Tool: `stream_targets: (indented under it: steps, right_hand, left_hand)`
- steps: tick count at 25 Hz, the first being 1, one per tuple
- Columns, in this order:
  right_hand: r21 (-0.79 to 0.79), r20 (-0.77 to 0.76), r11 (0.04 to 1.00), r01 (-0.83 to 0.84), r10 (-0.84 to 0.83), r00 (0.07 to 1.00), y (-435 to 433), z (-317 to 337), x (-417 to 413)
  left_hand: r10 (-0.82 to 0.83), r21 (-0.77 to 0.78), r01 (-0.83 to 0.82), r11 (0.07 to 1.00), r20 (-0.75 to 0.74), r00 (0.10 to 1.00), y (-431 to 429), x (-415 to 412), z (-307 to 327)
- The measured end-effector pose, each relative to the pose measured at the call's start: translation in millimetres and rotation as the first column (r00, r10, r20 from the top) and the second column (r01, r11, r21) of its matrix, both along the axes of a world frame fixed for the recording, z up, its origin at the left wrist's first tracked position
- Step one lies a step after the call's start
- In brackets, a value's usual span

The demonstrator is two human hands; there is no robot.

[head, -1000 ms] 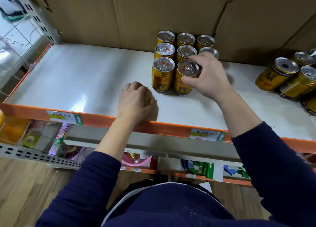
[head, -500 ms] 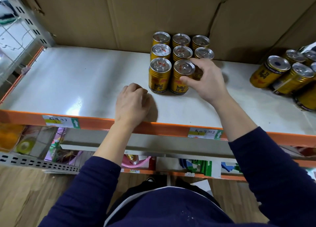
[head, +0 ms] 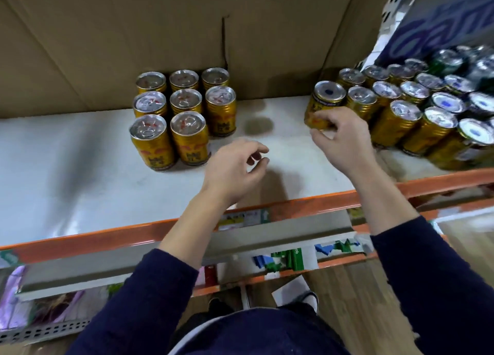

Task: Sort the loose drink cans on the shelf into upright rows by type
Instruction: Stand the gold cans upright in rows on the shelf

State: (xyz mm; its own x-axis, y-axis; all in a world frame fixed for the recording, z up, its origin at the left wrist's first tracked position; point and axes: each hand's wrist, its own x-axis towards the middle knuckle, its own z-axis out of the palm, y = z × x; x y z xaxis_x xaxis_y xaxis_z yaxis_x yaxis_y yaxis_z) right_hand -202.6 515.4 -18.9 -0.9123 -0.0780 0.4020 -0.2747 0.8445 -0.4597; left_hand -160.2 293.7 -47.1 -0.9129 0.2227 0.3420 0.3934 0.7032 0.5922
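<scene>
My right hand (head: 344,140) is on the can (head: 323,100) that stands at the left edge of the cluster (head: 417,114) crowding the right end of the shelf (head: 80,167). The fingertips and thumb curl onto its lower wall in what I read as a pinch, though blur softens the contact. The can's long axis is close to upright, with the top leaning back and to the right. I cannot tell how much of that lean is the lens.

My left hand (head: 232,167) hovers over the shelf's front-middle with loosely curled fingers, holding nothing.

The sorted block (head: 185,100) stands against the back edge, to the left of both hands. Its front row is one can short at the right end. So the can must travel left and a little toward the front edge, passing in front of the left hand, which is nearer that slot. I would carry it with the right hand and keep it upright.
</scene>
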Motion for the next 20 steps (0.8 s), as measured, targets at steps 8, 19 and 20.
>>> stream_targets:
  steps: [8, 19, 20]
  right_hand:
    - [0.333, 0.111, 0.943, 0.016, -0.056, 0.992, 114, 22, -83]
    - [0.285, 0.236, 0.934, -0.214, 0.148, 0.96, 138, 25, -104]
    - [0.276, 0.227, 0.938, -0.209, 0.148, 0.962, 138, 25, -103]
  left_hand:
    - [0.1, 0.055, -0.111, 0.992, 0.17, 0.98, 110, -77, 17]
    - [0.118, 0.324, -0.296, 0.899, 0.471, 0.874, 162, -138, 6]
    - [0.095, 0.343, -0.28, 0.897, 0.468, 0.879, 159, -137, 6]
